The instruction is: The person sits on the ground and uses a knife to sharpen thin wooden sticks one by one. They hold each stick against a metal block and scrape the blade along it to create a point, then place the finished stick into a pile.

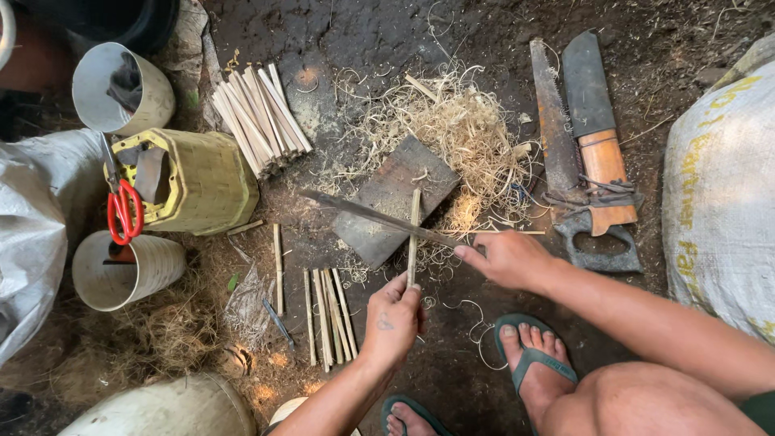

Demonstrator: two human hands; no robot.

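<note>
On the far left of the dirt ground lies a white sack (32, 218). Beside it stand two round tubs (121, 89) with a yellow-green woven basket (206, 182) between them, and red scissors (123, 211) rest on the basket's open end. Just right of the basket, higher up, lies a bundle of pale sticks (262, 121). Lower down, a few thin sticks (327, 315) lie side by side on the ground, just left of the left hand.

Near the middle, the left hand (393, 319) is closed around the bottom of one thin stick (413, 234) and pinches it with the fingers. The stick stands up from the hand, and its top rests on a flat dark wooden block (395, 202). A long dark blade (375, 216) lies across the stick and the block. The right hand (508, 258) is closed around the handle end of the blade, with one finger pointing along it.

Behind the block is a heap of curly wood shavings (460, 129). Farther right, a saw (565, 169) and a big knife with a wooden handle (597, 137) lie side by side. On the far right is another white sack (722, 194). At the bottom, two feet in green sandals (533, 355) rest on the ground.
</note>
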